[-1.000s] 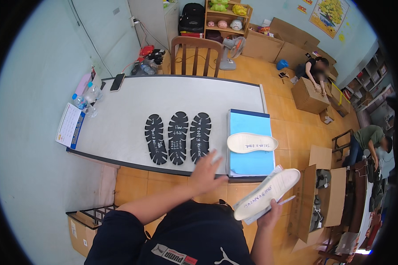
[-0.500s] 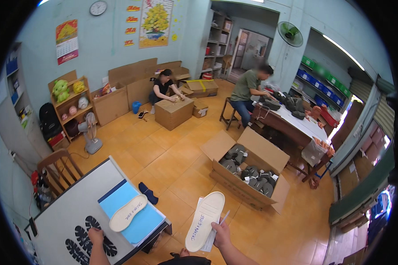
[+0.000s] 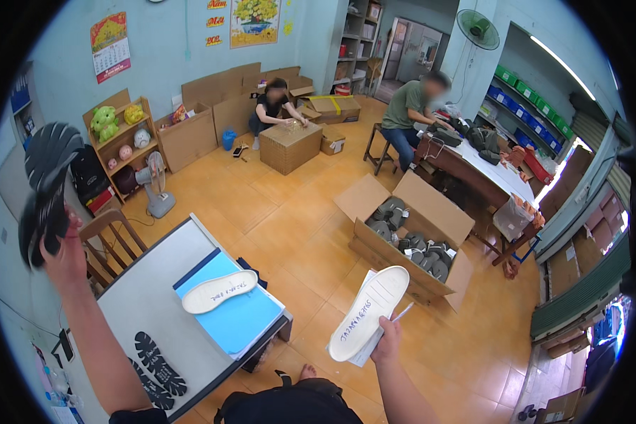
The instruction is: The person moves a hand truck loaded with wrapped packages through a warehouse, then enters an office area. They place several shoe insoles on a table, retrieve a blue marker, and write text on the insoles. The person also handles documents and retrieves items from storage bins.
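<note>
Raised at the far left, my left hand [image 3: 67, 256] is closed around a black, ribbed shoe sole [image 3: 49, 166], slightly blurred by motion. My right hand [image 3: 386, 341] grips a cream shoe sole [image 3: 369, 311] with handwriting on it. White paper [image 3: 365, 352] lies behind that sole, and a thin white stick [image 3: 404, 309], perhaps a pen, pokes out by my fingers. On the table, a second cream sole [image 3: 219, 291] rests on a blue folder [image 3: 234, 326]. More black soles [image 3: 161, 366] with notched edges lie near my left forearm.
A grey-topped table [image 3: 131, 300] stands at the left, with a wooden chair [image 3: 113, 230] behind it. Ahead sits an open carton [image 3: 374, 249] of grey sandals. Two people work farther back, one at a box [image 3: 290, 152], one at a table [image 3: 505, 173]. A standing fan [image 3: 155, 187] is at left.
My left hand has lifted a black sole off the table and up to the far left. My right hand with the cream sole appears farther right. The whole view has shifted.
</note>
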A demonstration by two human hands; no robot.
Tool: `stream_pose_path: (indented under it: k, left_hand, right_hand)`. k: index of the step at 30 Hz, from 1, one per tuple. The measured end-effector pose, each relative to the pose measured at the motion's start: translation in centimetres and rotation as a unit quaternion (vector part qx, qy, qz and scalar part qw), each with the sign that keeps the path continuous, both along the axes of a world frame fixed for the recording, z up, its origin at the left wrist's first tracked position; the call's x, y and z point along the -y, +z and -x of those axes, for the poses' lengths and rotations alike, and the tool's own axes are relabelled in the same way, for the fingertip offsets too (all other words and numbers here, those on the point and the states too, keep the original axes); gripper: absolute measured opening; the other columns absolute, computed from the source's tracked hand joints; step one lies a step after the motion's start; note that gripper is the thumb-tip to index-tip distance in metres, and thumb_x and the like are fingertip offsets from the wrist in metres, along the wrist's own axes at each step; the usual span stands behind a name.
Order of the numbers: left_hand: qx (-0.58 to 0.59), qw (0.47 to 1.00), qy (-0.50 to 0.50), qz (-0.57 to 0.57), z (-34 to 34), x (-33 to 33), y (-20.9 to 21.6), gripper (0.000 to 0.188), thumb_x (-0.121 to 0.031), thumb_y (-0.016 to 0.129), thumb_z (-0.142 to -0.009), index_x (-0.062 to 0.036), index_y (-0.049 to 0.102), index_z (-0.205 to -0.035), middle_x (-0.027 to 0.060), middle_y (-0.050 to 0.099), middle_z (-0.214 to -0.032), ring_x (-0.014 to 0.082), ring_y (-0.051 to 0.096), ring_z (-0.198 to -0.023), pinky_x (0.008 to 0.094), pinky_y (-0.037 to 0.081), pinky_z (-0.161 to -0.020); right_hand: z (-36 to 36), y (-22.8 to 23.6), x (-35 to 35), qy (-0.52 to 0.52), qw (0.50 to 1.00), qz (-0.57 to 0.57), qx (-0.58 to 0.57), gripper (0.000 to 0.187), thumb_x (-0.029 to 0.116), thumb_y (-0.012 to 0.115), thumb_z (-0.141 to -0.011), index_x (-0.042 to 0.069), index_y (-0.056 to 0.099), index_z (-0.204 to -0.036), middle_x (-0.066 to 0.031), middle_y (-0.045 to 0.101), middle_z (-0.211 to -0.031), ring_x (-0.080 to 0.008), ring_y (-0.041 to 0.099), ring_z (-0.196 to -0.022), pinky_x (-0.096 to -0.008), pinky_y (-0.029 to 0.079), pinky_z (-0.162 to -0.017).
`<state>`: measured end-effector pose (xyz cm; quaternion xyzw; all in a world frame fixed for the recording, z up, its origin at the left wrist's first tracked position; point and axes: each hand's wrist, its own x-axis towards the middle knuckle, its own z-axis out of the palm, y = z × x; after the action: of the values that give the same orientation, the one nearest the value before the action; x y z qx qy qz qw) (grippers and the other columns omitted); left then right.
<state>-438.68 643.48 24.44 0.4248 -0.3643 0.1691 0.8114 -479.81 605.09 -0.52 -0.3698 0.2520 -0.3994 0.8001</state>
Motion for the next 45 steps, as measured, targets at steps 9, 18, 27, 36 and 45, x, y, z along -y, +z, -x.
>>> stream_pose_path:
  k: [9,18,27,36,45]
  left_hand:
    - [-0.077,0.997,0.012,-0.004,13.6,-1.9,0.6,0.050,-0.017,0.056,-0.087,0.0051,0.050,-0.130,0.0166,0.062,-0.118,0.0214,0.065,-0.101,0.0318,0.054,-0.087]
    - [-0.232,0.929,-0.261,0.121,11.6,-7.2,-6.8,0.052,-0.023,0.053,-0.082,0.0019,0.051,-0.128,0.0159,0.061,-0.115,0.0285,0.059,-0.109,0.0365,0.049,-0.095]
    - [-0.387,0.823,-0.383,0.165,10.8,-6.3,-14.9,0.038,-0.013,0.050,-0.084,-0.0032,0.056,-0.121,0.0142,0.063,-0.111,0.0259,0.065,-0.099,0.0380,0.054,-0.089]
    - [-0.408,0.828,-0.316,0.220,10.4,-10.2,-14.7,0.032,-0.012,0.049,-0.084,-0.0036,0.058,-0.114,0.0129,0.063,-0.107,0.0264,0.068,-0.094,0.0385,0.060,-0.080]
    - [-0.249,0.864,-0.416,0.135,9.3,-11.1,-16.3,0.062,-0.023,0.048,-0.083,0.0068,0.042,-0.137,0.0229,0.051,-0.132,0.0296,0.055,-0.114,0.0391,0.044,-0.100]
  right_hand:
    - [6.6,-0.3,-16.0,-0.096,0.995,0.014,-0.004,0.061,0.014,0.057,-0.081,-0.002,0.038,-0.137,-0.0183,0.057,-0.121,-0.0302,0.060,-0.108,-0.0425,0.051,-0.093]
    - [12.2,-1.7,-28.1,-0.142,0.989,0.004,-0.046,0.062,0.016,0.052,-0.081,-0.002,0.036,-0.139,-0.0213,0.055,-0.123,-0.0323,0.060,-0.109,-0.0434,0.053,-0.091]
    - [13.4,-3.2,-28.9,-0.191,0.973,-0.011,-0.128,0.064,0.020,0.051,-0.083,-0.001,0.036,-0.141,-0.0186,0.055,-0.126,-0.0324,0.056,-0.115,-0.0444,0.049,-0.096]
    - [14.2,-2.8,-30.3,-0.064,0.994,0.035,-0.082,0.061,0.028,0.050,-0.087,0.009,0.035,-0.143,-0.0152,0.051,-0.129,-0.0313,0.054,-0.117,-0.0472,0.048,-0.095]
    - [14.4,-3.0,-30.8,-0.182,0.975,-0.027,-0.123,0.064,0.013,0.057,-0.081,-0.001,0.037,-0.140,-0.0183,0.055,-0.127,-0.0333,0.058,-0.113,-0.0448,0.050,-0.095]
